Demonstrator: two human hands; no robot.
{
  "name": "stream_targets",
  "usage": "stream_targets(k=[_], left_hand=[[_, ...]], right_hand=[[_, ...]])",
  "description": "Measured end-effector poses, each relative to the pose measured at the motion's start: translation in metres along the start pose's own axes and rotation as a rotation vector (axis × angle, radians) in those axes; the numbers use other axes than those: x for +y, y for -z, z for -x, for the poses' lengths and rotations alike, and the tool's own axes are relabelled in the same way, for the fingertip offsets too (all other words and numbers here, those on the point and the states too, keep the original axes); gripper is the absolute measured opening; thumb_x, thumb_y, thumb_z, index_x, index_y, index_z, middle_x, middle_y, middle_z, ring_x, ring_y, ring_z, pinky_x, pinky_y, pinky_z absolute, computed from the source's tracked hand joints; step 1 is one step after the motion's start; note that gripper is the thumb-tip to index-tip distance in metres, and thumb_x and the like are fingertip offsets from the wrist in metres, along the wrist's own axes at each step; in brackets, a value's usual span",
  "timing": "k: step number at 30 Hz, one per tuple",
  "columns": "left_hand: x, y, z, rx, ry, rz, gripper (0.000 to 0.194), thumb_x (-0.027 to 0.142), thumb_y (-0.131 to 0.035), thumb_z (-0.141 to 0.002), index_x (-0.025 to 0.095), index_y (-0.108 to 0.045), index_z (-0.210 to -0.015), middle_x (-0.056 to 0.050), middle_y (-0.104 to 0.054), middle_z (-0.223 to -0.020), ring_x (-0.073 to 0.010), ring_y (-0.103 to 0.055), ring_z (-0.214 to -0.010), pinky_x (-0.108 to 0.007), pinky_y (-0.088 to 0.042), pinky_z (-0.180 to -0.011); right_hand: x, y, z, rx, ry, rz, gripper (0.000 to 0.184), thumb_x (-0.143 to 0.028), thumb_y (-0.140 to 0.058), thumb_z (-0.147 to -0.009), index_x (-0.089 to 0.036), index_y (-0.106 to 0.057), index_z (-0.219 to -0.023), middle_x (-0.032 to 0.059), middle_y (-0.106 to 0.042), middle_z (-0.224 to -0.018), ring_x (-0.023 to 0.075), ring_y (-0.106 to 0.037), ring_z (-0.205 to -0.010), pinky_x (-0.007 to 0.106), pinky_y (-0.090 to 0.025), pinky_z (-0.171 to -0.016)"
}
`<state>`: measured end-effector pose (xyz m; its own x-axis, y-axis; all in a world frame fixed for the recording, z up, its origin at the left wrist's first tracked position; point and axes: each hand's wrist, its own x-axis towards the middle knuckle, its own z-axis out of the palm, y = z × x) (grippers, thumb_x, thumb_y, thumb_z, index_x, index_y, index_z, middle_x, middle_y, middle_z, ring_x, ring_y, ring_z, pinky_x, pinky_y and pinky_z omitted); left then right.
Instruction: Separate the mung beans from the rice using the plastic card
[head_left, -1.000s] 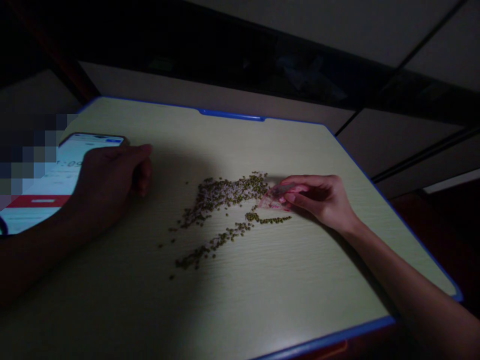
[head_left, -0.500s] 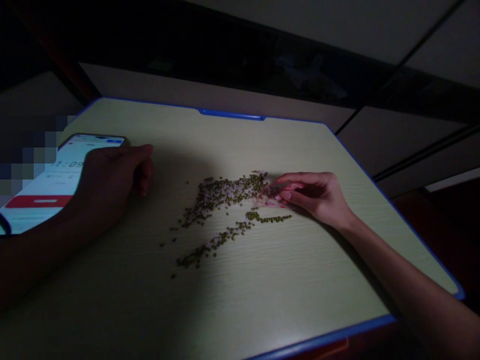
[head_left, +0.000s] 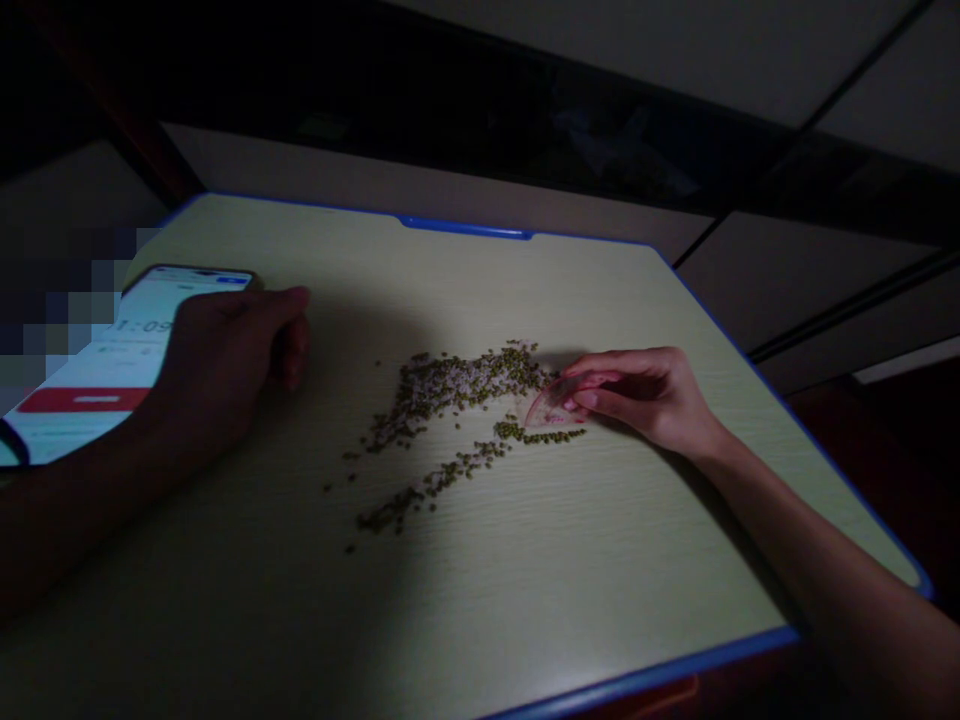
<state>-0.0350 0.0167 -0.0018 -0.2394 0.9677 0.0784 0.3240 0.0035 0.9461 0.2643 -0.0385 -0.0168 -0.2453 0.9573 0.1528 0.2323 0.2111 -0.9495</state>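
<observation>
My right hand (head_left: 652,398) pinches a small clear plastic piece with reddish print, perhaps a little bag (head_left: 544,408), between thumb and fingers. The plastic's lower edge is at the tabletop, by the right end of a spread pile of small green beans mixed with whitish grains (head_left: 457,385). Just below it runs a thin line of green beans (head_left: 551,437), with a second strip trailing toward the lower left. My left hand (head_left: 240,345) is loosely curled closed beside the pile, partly over a lit phone (head_left: 97,350). I see nothing in its fingers.
The pale wood-grain table (head_left: 600,560) has a blue edge and a blue handle strip (head_left: 465,228) at its far side. A few loose beans lie left of the pile. Dark cabinet fronts (head_left: 825,270) stand behind the table. The light is dim.
My right hand and the plastic have shifted slightly right, uncovering a few beans at the pile's right end. My left hand stays curled by the phone.
</observation>
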Motion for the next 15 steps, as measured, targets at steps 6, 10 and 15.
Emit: stream_targets(k=[6, 10, 15], left_hand=[[-0.0026, 0.0004, -0.0012, -0.002, -0.004, -0.006, 0.030, 0.025, -0.051, -0.070, 0.017, -0.045, -0.041, 0.004, -0.041, -0.036, -0.0064, -0.037, -0.031, -0.020, -0.027, -0.033], [-0.0027, 0.0001, -0.0010, -0.009, -0.011, -0.016, 0.032, 0.026, -0.051, -0.070, 0.018, -0.044, -0.040, 0.003, -0.040, -0.034, -0.0067, -0.037, -0.031, -0.021, -0.027, -0.033], [0.0003, -0.0004, 0.0008, -0.015, -0.005, 0.001, 0.032, 0.025, -0.050, -0.071, 0.018, -0.044, -0.041, 0.004, -0.040, -0.034, -0.0065, -0.037, -0.030, -0.020, -0.027, -0.033]], right_hand=[[-0.0006, -0.0026, 0.0003, -0.008, 0.010, -0.001, 0.019, -0.014, -0.068, -0.069, -0.021, -0.072, -0.086, 0.0011, -0.071, -0.070, 0.0125, -0.063, -0.058, 0.025, -0.052, -0.052], [-0.0016, -0.0045, 0.0006, 0.023, -0.007, 0.026, 0.018, -0.015, -0.068, -0.069, -0.018, -0.072, -0.086, 0.0024, -0.071, -0.070, 0.0119, -0.062, -0.056, 0.024, -0.052, -0.052], [-0.0018, -0.0065, -0.0001, 0.069, -0.020, 0.039, 0.019, -0.014, -0.068, -0.068, -0.018, -0.072, -0.087, 0.0026, -0.071, -0.069, 0.0116, -0.062, -0.056, 0.023, -0.051, -0.052]])
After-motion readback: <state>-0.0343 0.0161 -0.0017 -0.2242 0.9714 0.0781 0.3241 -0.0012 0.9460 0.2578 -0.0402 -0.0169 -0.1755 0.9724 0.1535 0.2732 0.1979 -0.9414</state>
